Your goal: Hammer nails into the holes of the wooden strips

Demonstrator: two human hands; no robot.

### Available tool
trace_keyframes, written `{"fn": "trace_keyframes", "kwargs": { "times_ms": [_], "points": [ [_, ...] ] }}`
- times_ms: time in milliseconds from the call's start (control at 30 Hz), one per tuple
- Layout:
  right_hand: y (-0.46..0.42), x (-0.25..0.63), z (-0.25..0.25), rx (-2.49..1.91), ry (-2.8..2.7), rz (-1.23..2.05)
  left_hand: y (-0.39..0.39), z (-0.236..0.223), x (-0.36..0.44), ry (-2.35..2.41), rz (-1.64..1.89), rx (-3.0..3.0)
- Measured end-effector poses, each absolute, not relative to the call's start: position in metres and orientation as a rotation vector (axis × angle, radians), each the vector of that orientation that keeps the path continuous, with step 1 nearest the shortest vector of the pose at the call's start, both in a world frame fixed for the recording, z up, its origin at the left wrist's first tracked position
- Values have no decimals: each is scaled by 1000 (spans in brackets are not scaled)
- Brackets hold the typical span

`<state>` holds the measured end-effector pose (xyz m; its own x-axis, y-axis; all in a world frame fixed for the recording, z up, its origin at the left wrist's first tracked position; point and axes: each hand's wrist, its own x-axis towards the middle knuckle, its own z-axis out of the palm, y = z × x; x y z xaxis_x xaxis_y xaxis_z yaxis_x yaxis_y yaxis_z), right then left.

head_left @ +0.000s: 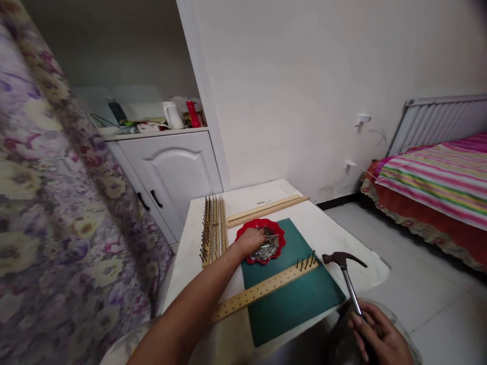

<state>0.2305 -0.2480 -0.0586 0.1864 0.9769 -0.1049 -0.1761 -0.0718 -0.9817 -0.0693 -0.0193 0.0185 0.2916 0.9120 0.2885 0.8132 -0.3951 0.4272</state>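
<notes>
Hammer is held to the right of the green mat, its handle inside the curled fingers of the right hand, which grasp it below the metal shaft. Its long axis slants from the hand up and leftward to the head; the striking face points toward the mat, the claw away from it. A drilled wooden strip crosses the mat obliquely from beyond its left edge, with standing nails at the right end. At the mat's far left corner, a red dish contains loose nails; the left hand reaches in, but whether its fingers grip any cannot be told.
</notes>
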Motion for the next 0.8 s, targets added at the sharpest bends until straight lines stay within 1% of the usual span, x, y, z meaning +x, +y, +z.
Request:
{"fn": "trace_keyframes", "kwargs": {
  "times_ms": [167, 300, 367, 467, 533, 800],
  "points": [
    [-248, 224, -50, -1191, -912, 1131, -27, 22, -70, 1426, 585, 2491],
    [-247, 220, -45, -1191, -900, 1113, -36, 27, -73, 1441, 597, 2509],
    [-246, 220, -47, -1191, -908, 1103, -41, 28, -75, 1466, 658, 2471],
    [-245, 220, -51, -1213, -926, 1093, -50, 27, -73, 1441, 979, 2072],
    [-244, 221, -52, -1213, -932, 1098, -59, 23, -66, 1387, 1123, 1785],
    [-243, 217, -52, -1181, -900, 1117, -106, -6, -10, 1064, 1082, 1323]
  ]
}}
